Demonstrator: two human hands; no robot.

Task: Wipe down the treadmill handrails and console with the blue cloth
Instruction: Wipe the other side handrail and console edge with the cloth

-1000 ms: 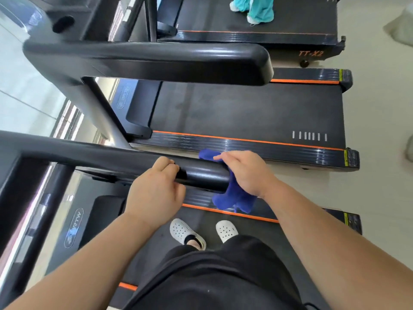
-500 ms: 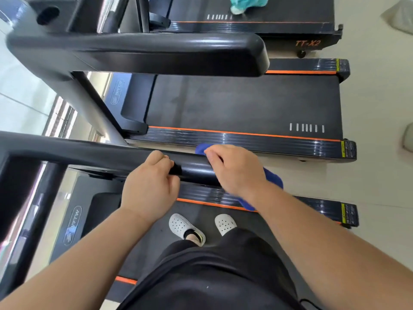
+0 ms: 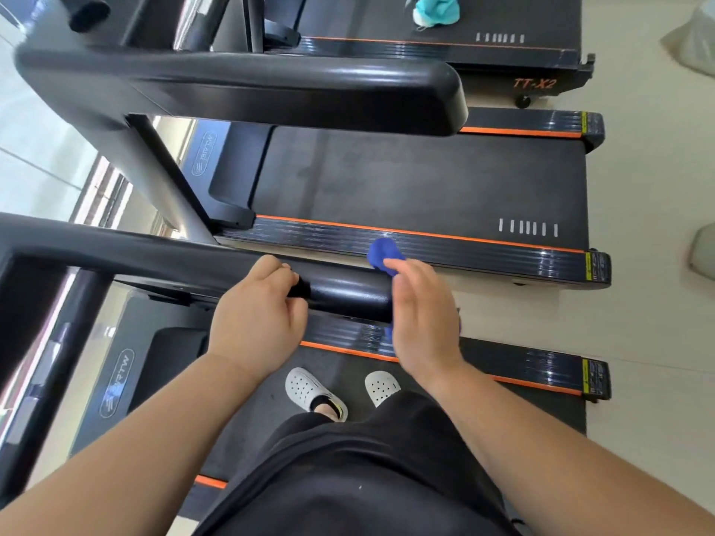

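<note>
Nearest you, your black shorts (image 3: 348, 477) fill the bottom of the view and hide most of your legs. Only the toes of your two white perforated shoes (image 3: 309, 388) show past them, on the dark belt (image 3: 263, 404) of the treadmill you stand on.

Your left hand (image 3: 257, 323) grips the black handrail (image 3: 340, 294) from above. Its fingers curl over the far side, so their tips are out of sight.

Your right hand (image 3: 423, 315) is at the rail's rounded free end, back turned toward you, holding the blue cloth (image 3: 381, 255) against that end. Most of the cloth is hidden. A bunched lump shows past your fingertips and small slivers show under the palm and by the wrist. How the fingers close on it cannot be made out, because the hand covers them and is slightly blurred.

To the left the handrail runs into a dark frame (image 3: 23, 303) cut off by the picture's edge. It is smeared, and no detail on it can be read.

Beyond your hands lies the neighbouring treadmill (image 3: 406, 179), with an orange stripe along its side rail. Its own thick handrail (image 3: 271, 87) crosses above and covers part of its deck.

Farther still, a third treadmill (image 3: 541, 17) is cropped by the top edge. Someone's teal trouser legs (image 3: 437, 9) stand on it, and nothing more of that person shows.
</note>
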